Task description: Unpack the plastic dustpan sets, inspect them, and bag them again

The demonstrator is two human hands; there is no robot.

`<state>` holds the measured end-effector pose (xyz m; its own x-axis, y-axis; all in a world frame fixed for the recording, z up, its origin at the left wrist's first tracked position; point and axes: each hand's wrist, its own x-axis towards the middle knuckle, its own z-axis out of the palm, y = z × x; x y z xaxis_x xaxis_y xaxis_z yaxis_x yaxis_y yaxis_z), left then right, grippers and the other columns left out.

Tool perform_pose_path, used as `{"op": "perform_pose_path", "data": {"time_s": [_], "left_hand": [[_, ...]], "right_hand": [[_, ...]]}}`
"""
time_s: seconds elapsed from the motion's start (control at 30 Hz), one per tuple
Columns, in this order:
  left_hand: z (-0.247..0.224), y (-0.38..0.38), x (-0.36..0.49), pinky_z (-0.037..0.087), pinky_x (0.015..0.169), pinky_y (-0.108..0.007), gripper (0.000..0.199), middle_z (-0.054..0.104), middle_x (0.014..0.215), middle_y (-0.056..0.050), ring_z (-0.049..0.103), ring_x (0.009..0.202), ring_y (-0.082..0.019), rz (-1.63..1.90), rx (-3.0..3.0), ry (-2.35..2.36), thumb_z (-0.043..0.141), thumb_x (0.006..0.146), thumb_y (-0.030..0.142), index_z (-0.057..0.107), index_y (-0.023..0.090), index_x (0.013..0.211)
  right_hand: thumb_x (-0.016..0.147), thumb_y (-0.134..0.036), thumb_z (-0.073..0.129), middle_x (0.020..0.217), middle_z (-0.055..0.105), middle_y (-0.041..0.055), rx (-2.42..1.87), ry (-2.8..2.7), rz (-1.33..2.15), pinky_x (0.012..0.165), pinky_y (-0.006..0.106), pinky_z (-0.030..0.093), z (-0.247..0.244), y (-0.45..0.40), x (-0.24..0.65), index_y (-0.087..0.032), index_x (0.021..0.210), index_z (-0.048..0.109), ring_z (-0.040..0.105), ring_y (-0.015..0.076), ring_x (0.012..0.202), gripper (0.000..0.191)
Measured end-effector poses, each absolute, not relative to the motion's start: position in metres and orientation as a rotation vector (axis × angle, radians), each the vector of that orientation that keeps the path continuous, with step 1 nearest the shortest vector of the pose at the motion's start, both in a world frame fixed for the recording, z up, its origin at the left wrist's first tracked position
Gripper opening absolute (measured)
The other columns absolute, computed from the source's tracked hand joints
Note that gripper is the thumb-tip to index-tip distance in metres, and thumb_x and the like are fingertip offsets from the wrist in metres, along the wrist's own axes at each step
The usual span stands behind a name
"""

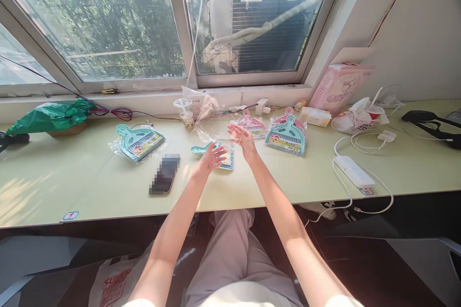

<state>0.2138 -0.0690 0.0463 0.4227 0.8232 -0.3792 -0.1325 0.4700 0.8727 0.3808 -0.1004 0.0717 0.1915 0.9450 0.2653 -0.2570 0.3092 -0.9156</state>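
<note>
Both hands are above the pale green table in the middle. My left hand [212,157] has its fingers spread over a teal dustpan set [226,160] and partly covers it. Fingers apart, my right hand [243,140] is raised just to the right, beside a clear plastic bag [208,117]. Nothing solid shows in either hand. Behind my right hand lies a pink dustpan set [254,124]. Further right, a teal set [286,139] overlaps a pink one. More wrapped teal sets [141,143] are stacked at the left.
A phone [164,175] lies left of my left hand. A drink cup [186,115] stands near the window. At the right are a power strip [355,171] with cables, a pink box [338,88] and black goggles [432,124]. A green bag [54,116] sits far left.
</note>
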Motion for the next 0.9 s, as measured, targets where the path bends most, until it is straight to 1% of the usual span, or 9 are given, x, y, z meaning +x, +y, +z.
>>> {"op": "perform_pose_path", "data": {"time_s": [0.07,0.2,0.3,0.4,0.5,0.63,0.73,0.83,0.9], "left_hand": [[0.051,-0.067,0.216,0.045,0.047,-0.023,0.055,0.071,0.106,-0.014,0.068,0.065,-0.017,0.679,0.932,0.943,0.048,0.082,0.064,0.065,0.016,0.104],[0.061,-0.055,0.210,0.041,0.045,-0.025,0.061,0.074,0.095,-0.015,0.067,0.057,-0.019,0.674,1.134,1.026,0.048,0.080,0.066,0.066,0.014,0.106],[0.061,-0.048,0.204,0.042,0.048,-0.024,0.051,0.074,0.082,-0.015,0.064,0.052,-0.016,0.603,1.263,1.020,0.059,0.077,0.057,0.071,0.013,0.098],[0.057,-0.047,0.199,0.045,0.054,-0.024,0.038,0.074,0.081,-0.014,0.061,0.053,-0.013,0.510,1.381,0.944,0.070,0.072,0.046,0.075,0.013,0.088],[0.056,-0.050,0.189,0.045,0.054,-0.024,0.031,0.074,0.082,-0.013,0.062,0.056,-0.014,0.461,1.506,0.865,0.071,0.073,0.044,0.076,0.014,0.080],[0.063,-0.056,0.174,0.041,0.049,-0.022,0.027,0.074,0.082,-0.011,0.064,0.059,-0.015,0.382,1.641,0.816,0.068,0.076,0.043,0.076,0.017,0.077],[0.068,-0.058,0.167,0.046,0.055,-0.022,0.030,0.074,0.094,-0.011,0.068,0.070,-0.018,0.382,1.579,0.813,0.072,0.074,0.039,0.075,0.019,0.096],[0.069,-0.056,0.158,0.053,0.073,-0.027,0.059,0.068,0.118,-0.013,0.069,0.097,-0.024,0.525,1.476,0.768,0.077,0.071,0.032,0.061,0.026,0.127],[0.070,-0.051,0.151,0.053,0.085,-0.029,0.068,0.060,0.132,-0.012,0.062,0.114,-0.024,0.765,1.426,0.761,0.076,0.073,0.029,0.052,0.029,0.136]], "right_hand": [[0.081,-0.053,0.063,0.131,0.063,0.0050,-0.864,-1.051,1.022,0.094,0.037,0.051,0.075,-0.105,0.382,-0.028,0.115,0.065,0.058,0.0252,0.122,0.042],[0.080,-0.053,0.064,0.131,0.063,0.0058,-0.884,-1.137,0.996,0.093,0.037,0.051,0.080,-0.111,0.384,-0.026,0.115,0.066,0.059,0.0261,0.120,0.044],[0.079,-0.053,0.066,0.126,0.066,0.0058,-0.942,-1.225,0.984,0.092,0.037,0.051,0.082,-0.112,0.385,-0.026,0.113,0.067,0.061,0.0264,0.117,0.044],[0.078,-0.052,0.067,0.122,0.068,0.0060,-0.957,-1.265,0.962,0.089,0.035,0.052,0.082,-0.111,0.387,-0.025,0.109,0.069,0.063,0.0268,0.114,0.041],[0.078,-0.051,0.067,0.124,0.067,0.0064,-0.953,-1.229,0.937,0.084,0.034,0.053,0.085,-0.110,0.398,-0.024,0.109,0.069,0.064,0.0271,0.112,0.041],[0.077,-0.051,0.068,0.126,0.066,0.0062,-0.992,-1.175,0.934,0.084,0.034,0.054,0.090,-0.110,0.417,-0.025,0.118,0.065,0.066,0.0252,0.107,0.048],[0.077,-0.050,0.068,0.126,0.066,0.0069,-0.996,-1.187,0.991,0.084,0.035,0.054,0.090,-0.110,0.424,-0.026,0.123,0.063,0.067,0.0243,0.106,0.052],[0.077,-0.049,0.069,0.125,0.066,0.0088,-0.995,-1.178,1.015,0.083,0.035,0.055,0.087,-0.107,0.427,-0.024,0.123,0.063,0.068,0.0244,0.103,0.053],[0.076,-0.047,0.071,0.122,0.068,0.0096,-1.010,-1.194,1.041,0.083,0.036,0.055,0.084,-0.103,0.428,-0.023,0.122,0.063,0.069,0.0243,0.099,0.052]]}}
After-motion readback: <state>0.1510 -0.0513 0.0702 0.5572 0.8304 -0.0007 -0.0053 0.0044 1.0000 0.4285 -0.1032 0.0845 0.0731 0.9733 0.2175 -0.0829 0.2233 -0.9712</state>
